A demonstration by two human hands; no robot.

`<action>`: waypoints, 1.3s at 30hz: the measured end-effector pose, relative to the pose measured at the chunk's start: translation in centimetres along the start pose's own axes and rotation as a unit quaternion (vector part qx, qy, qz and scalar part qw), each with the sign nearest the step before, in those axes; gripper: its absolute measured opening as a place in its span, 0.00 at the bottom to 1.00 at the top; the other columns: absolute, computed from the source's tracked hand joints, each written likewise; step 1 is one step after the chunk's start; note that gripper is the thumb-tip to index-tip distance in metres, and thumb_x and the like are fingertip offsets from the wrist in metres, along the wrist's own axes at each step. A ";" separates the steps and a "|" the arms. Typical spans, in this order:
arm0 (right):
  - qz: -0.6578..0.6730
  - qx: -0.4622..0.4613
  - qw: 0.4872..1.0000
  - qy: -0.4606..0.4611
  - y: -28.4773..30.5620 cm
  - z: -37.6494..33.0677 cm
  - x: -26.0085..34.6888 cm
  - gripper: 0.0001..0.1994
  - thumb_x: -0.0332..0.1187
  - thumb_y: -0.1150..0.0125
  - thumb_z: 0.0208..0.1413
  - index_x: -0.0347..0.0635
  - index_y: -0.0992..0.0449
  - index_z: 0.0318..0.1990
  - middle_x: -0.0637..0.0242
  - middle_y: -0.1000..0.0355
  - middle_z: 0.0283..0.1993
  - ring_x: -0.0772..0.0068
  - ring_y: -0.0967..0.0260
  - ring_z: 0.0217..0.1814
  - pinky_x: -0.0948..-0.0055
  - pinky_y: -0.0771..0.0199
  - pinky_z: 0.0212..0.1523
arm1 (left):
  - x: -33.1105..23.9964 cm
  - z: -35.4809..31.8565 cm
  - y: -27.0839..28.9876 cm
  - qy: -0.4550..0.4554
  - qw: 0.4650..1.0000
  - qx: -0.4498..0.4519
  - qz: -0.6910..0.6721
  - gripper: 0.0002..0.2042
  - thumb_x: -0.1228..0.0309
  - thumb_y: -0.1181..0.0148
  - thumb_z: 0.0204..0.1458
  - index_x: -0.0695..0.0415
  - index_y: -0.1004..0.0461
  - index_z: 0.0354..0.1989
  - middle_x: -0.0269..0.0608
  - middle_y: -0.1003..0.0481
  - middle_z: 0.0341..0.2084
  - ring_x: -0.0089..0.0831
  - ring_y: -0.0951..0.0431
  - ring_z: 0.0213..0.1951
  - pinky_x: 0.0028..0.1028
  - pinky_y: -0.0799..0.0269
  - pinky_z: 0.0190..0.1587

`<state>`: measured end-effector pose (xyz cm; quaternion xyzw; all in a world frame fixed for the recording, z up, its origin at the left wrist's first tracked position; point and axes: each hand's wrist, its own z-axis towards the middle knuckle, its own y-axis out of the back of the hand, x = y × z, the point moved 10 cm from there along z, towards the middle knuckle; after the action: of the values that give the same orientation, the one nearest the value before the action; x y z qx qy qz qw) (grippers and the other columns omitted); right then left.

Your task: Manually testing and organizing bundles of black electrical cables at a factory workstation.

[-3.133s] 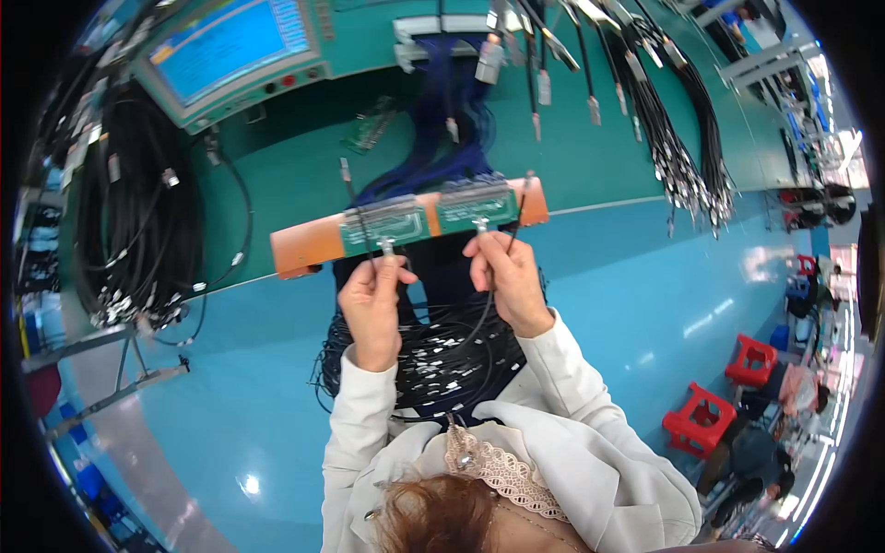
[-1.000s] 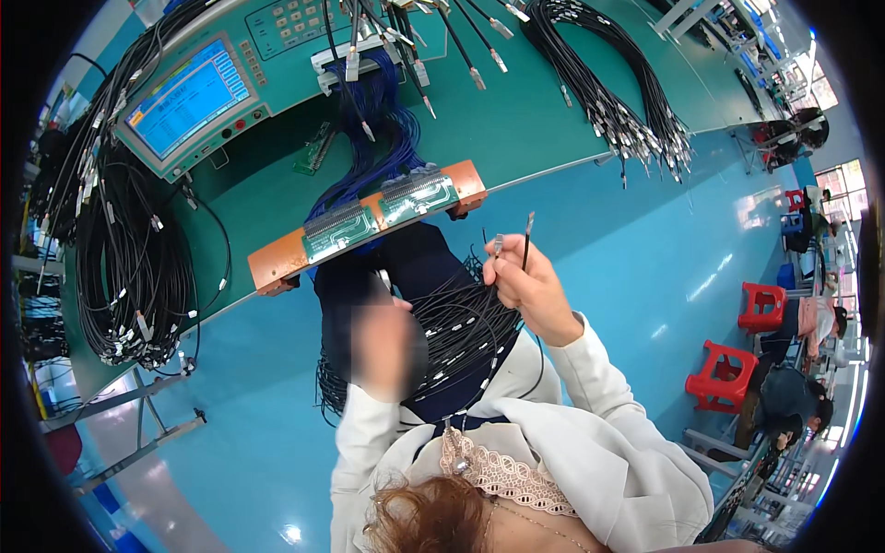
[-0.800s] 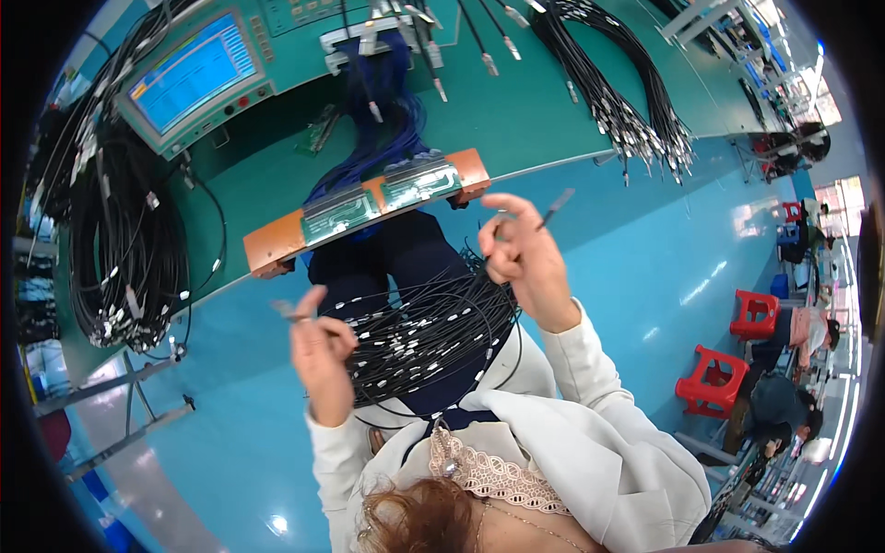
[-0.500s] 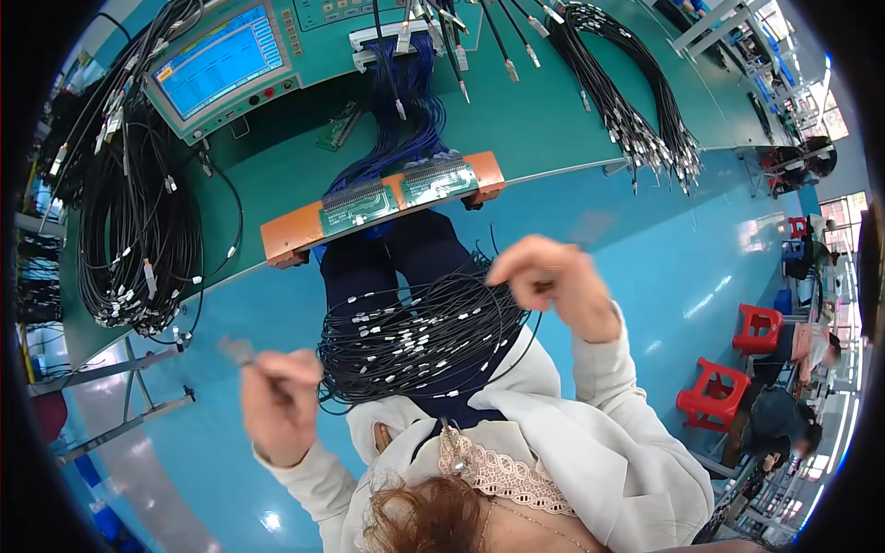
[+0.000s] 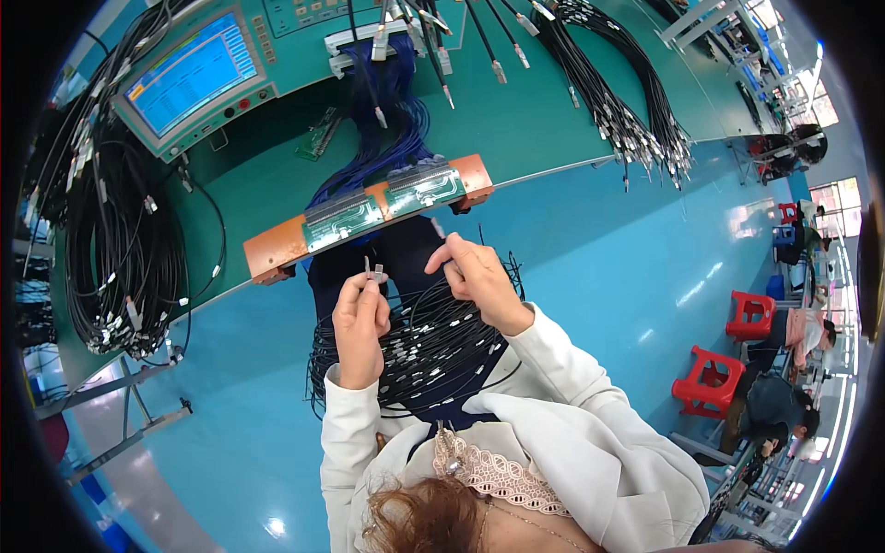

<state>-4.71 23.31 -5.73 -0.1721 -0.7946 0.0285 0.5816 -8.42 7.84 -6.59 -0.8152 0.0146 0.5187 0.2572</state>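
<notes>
My left hand is raised in front of me, pinching a small metal cable connector that points up. My right hand is close beside it, fingers closed on another end of a thin black cable. A thick bundle of black cables with silver connectors lies across my lap below both hands. Just beyond my hands, an orange fixture board with two green connector blocks sits at the edge of the green bench.
A tester with a blue screen stands at the back left. Blue wires run from it to the fixture. Black cable bundles hang at left and at back right. Red stools and seated people are at right.
My hands left the fixture board, swung apart to the sides with cable ends, and have now come back together in front of me, each holding a connector end.
</notes>
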 end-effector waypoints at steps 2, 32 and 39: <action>-0.081 -0.058 0.994 0.043 0.9 0.4 0.4 0.17 0.39 0.59 0.65 0.36 0.28 0.31 0.77 0.45 0.12 0.88 0.51 0.13 0.81 0.53 0.14 | 0.6 0.6 0.4 0.008 1.000 -0.025 -0.002 0.09 0.68 0.56 0.61 0.59 0.31 0.37 0.25 0.43 0.12 0.12 0.52 0.13 0.16 0.58 0.15; -0.100 -0.214 0.968 0.084 1.9 2.0 0.5 0.14 0.33 0.57 0.64 0.36 0.31 0.29 0.77 0.43 0.11 0.89 0.51 0.10 0.83 0.55 0.11 | -0.7 1.9 0.8 -0.116 0.975 -0.146 0.120 0.10 0.70 0.52 0.60 0.61 0.30 0.29 0.23 0.39 0.12 0.09 0.44 0.15 0.15 0.51 0.17; -0.078 -0.190 0.975 0.081 1.0 2.3 1.0 0.14 0.35 0.57 0.64 0.36 0.31 0.29 0.75 0.43 0.10 0.88 0.52 0.09 0.83 0.55 0.11 | -0.9 2.1 1.3 -0.142 0.962 -0.173 0.153 0.09 0.72 0.50 0.59 0.63 0.28 0.30 0.25 0.35 0.14 0.10 0.41 0.16 0.16 0.49 0.18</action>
<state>-6.87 24.93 -5.83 -0.2186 -0.7466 -0.1822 0.6013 -10.95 7.42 -7.08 -0.7529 0.0129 0.6573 0.0293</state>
